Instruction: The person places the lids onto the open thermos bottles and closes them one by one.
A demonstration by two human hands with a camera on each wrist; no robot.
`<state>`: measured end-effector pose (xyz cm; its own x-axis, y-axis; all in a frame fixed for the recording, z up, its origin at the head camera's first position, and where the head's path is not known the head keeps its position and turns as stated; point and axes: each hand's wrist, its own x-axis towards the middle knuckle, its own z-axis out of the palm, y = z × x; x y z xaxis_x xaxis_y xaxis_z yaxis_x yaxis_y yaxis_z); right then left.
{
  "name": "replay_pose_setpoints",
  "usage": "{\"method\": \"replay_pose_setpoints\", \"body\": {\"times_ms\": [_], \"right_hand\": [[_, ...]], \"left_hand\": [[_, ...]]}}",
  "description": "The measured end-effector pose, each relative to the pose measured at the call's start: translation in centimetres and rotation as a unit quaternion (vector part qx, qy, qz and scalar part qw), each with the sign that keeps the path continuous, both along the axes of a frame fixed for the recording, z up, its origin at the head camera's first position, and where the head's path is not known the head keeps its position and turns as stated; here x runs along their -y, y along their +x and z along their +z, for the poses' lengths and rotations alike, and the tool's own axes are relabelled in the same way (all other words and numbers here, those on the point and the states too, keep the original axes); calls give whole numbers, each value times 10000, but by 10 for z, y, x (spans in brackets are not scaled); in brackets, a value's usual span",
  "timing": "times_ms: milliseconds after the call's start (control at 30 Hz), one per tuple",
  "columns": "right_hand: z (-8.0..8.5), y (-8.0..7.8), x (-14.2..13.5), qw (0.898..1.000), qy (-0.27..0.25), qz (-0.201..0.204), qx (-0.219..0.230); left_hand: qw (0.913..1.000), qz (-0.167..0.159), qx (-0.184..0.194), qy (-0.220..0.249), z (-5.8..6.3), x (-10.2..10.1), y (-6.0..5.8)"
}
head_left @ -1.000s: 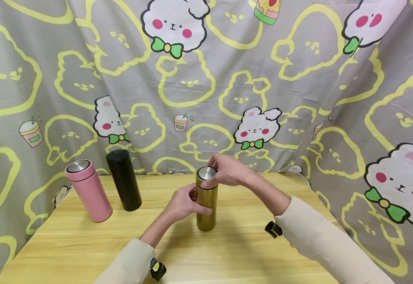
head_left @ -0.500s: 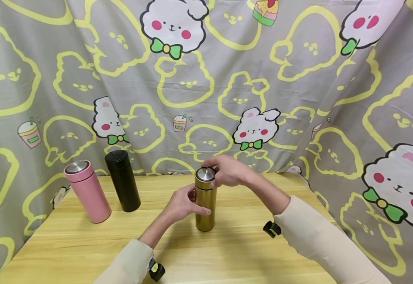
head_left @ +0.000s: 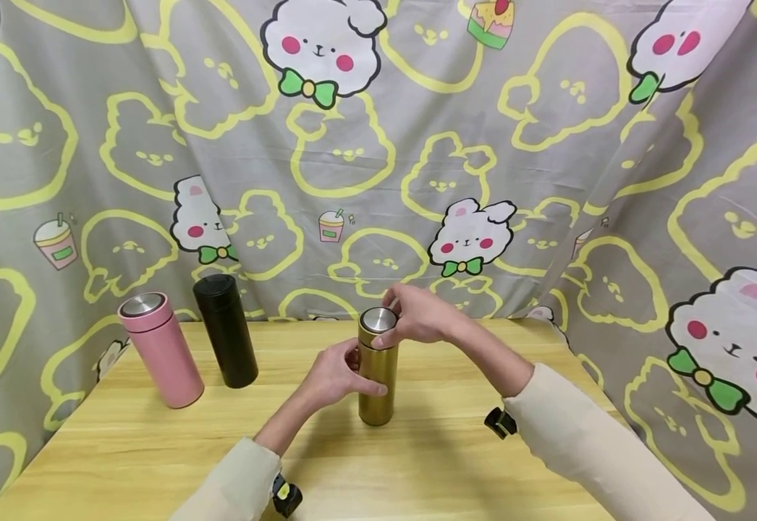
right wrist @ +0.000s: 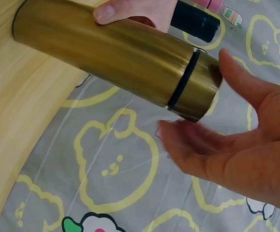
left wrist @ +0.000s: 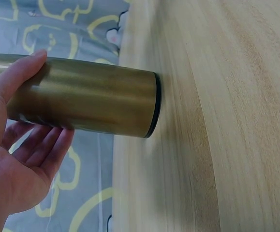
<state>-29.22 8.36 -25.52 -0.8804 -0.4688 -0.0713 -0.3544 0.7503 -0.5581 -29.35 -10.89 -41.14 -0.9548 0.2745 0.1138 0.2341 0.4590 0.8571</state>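
Note:
A gold thermos [head_left: 378, 380] with a steel-topped lid [head_left: 378, 320] stands upright on the wooden table. My left hand [head_left: 331, 375] grips its body from the left, thumb across the front; the left wrist view shows fingers [left wrist: 52, 145] behind it and the black-rimmed base close to the tabletop. From the right, my right hand [head_left: 420, 315] holds the lid between thumb and fingers. In the right wrist view the thumb [right wrist: 239, 77] lies at the lid's upper edge, the other fingers at its lower side. A dark ring [right wrist: 184, 79] runs between lid and body.
Left of the gold thermos stand a pink thermos [head_left: 163, 358] with a steel top and a black thermos [head_left: 229, 333], both upright. A patterned grey curtain [head_left: 352, 166] hangs behind and beside the wooden table [head_left: 378, 477].
My right thumb moved rightward round the lid, then came back to its front, the fingers shifting with it. The left hand and the gold thermos stayed in place.

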Motion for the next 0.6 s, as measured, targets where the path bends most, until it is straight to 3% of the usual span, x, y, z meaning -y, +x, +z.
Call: {"method": "replay_pose_setpoints", "body": {"times_ms": [167, 333, 600], "right_hand": [[3, 0, -1, 9992, -17, 289, 287], [4, -3, -3, 9977, -12, 661, 168], [3, -1, 0, 9990, 97, 400, -151]], "left_hand": [[10000, 16, 65, 11, 0, 0, -1], [10000, 42, 81, 29, 0, 0, -1], [9999, 53, 110, 0, 1, 0, 1]]}}
